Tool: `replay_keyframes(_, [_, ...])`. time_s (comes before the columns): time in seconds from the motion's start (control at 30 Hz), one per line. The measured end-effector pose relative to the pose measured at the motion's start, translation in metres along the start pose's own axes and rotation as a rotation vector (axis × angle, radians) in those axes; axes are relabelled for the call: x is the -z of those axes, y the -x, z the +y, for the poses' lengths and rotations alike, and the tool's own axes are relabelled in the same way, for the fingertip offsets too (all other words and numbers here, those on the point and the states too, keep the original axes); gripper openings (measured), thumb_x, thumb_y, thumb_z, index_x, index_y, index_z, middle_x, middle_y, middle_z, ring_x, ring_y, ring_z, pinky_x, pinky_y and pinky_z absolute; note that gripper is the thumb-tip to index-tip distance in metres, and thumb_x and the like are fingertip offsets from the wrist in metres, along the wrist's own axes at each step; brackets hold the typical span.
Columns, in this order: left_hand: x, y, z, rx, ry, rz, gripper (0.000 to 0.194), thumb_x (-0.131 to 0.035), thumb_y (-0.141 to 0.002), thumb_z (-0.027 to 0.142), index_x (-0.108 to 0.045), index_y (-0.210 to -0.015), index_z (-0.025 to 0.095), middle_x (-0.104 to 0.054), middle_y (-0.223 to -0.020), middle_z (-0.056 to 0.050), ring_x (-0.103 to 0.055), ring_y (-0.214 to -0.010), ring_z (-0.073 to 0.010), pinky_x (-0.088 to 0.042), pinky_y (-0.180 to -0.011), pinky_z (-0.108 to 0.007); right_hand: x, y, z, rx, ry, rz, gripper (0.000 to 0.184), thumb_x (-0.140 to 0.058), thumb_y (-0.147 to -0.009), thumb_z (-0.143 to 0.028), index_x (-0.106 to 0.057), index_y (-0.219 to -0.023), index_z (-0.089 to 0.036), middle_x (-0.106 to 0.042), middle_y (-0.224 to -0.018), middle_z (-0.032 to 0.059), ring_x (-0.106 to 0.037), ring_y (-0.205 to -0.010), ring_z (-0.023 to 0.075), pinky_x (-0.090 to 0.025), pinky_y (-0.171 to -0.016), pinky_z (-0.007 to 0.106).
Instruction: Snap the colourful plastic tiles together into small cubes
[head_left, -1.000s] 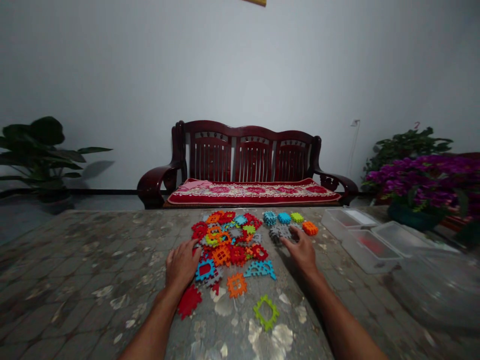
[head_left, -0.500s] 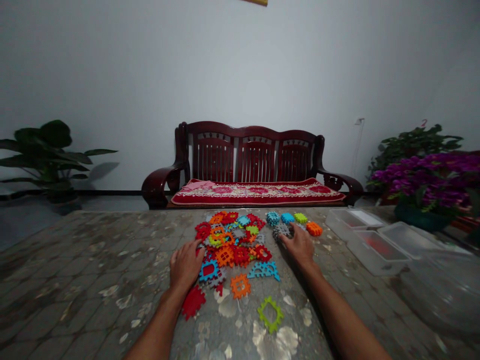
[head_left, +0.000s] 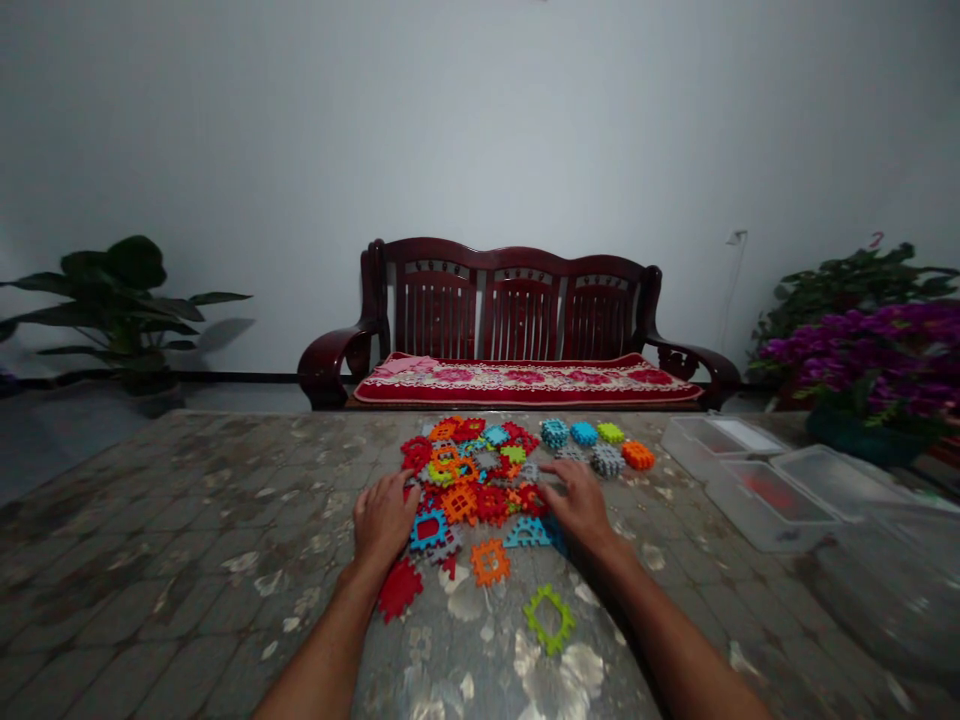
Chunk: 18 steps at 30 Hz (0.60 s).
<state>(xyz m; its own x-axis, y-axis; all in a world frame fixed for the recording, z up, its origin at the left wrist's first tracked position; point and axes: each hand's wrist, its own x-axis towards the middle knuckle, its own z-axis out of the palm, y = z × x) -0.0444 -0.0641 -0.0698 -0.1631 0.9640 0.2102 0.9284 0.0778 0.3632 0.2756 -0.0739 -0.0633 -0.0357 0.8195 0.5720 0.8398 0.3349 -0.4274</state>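
Note:
A heap of interlocking plastic waffle blocks (head_left: 469, 480) in red, orange, lime, teal and grey lies on the table. My left hand (head_left: 385, 520) rests at the heap's lower left edge, its fingers on red and blue pieces. My right hand (head_left: 576, 505) lies at the heap's right side, fingertips near a red piece (head_left: 531, 498). Neither hand visibly holds a piece. A short row of teal, blue, lime and orange blocks (head_left: 596, 440) sits beyond my right hand. Alone near me lie a red block (head_left: 400, 590), an orange block (head_left: 489, 562) and a lime square frame (head_left: 549, 618).
Several transparent plastic boxes (head_left: 765, 490) stand on the table's right side. The table (head_left: 225, 530) has a mottled grey-brown cover. Beyond its far edge are a dark wooden bench (head_left: 517, 310), a leafy potted plant (head_left: 124, 310) and purple flowers (head_left: 862, 350).
My right hand has slid left from the grey blocks onto the heap's right side. A grey block now sits beside the orange one. My view has shifted slightly.

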Motion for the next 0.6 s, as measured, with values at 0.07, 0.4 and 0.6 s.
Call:
replay_keyframes(0.07, [0.0, 0.0, 0.0, -0.002, 0.007, 0.001, 0.042, -0.042, -0.102, 0.029, -0.066, -0.136, 0.022, -0.067, -0.144, -0.01, -0.059, -0.135, -0.0248, -0.034, -0.122, -0.047, -0.003, 0.0, -0.018, 0.081, -0.023, -0.095, 0.022, -0.061, -0.092, -0.023, -0.078, -0.106, -0.024, -0.076, -0.11, 0.0058, -0.063, -0.107, 0.0239, -0.046, -0.096, 0.035])
replay_keyframes(0.4, [-0.002, 0.001, -0.001, -0.012, 0.015, 0.022, 0.04, -0.043, -0.102, 0.029, -0.067, -0.133, 0.025, -0.068, -0.142, -0.009, -0.059, -0.133, -0.023, -0.034, -0.121, -0.045, -0.004, -0.018, -0.055, 0.08, 0.23, -0.33, 0.022, -0.061, -0.095, -0.024, -0.079, -0.107, -0.025, -0.073, -0.114, 0.0084, -0.06, -0.109, 0.0267, -0.044, -0.093, 0.037])
replay_keyframes(0.6, [-0.002, 0.001, -0.001, 0.001, 0.041, 0.017, 0.041, -0.042, -0.101, 0.029, -0.066, -0.134, 0.024, -0.067, -0.143, -0.009, -0.058, -0.134, -0.023, -0.033, -0.12, -0.045, -0.015, -0.016, -0.039, 0.035, 0.014, -0.18, 0.021, -0.057, -0.095, -0.026, -0.077, -0.102, -0.024, -0.077, -0.105, 0.0065, -0.065, -0.104, 0.0247, -0.047, -0.094, 0.036])
